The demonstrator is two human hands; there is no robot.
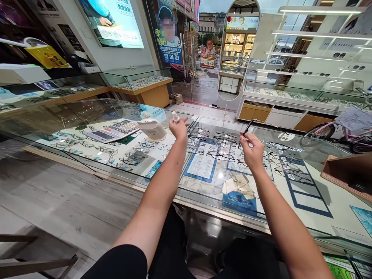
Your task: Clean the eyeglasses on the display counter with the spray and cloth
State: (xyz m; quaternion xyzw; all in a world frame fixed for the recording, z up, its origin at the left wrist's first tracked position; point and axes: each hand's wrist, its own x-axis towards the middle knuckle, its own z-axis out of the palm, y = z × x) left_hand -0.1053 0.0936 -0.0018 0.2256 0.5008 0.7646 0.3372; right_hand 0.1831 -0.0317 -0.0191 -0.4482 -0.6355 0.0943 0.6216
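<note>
My left hand (179,128) is closed around a small white spray bottle (175,116), raised over the glass counter with its nozzle pointing up and some fingers reaching to the right. My right hand (252,150) pinches a pair of eyeglasses (247,127) by a dark part of the frame; their thin outline is hard to make out against the background. Below my right hand, a crumpled beige cloth (238,186) lies on the counter. Left of my left hand stand a white rounded device (151,130) and a large calculator (114,131).
Under the glass counter (171,193) lie rows of spectacle frames (223,136). A brown box (348,178) stands at the right. Beyond are an oval mirror (240,46), lit shelves (314,35) with sunglasses and a pink bicycle (328,133). Stool legs (37,263) show at lower left.
</note>
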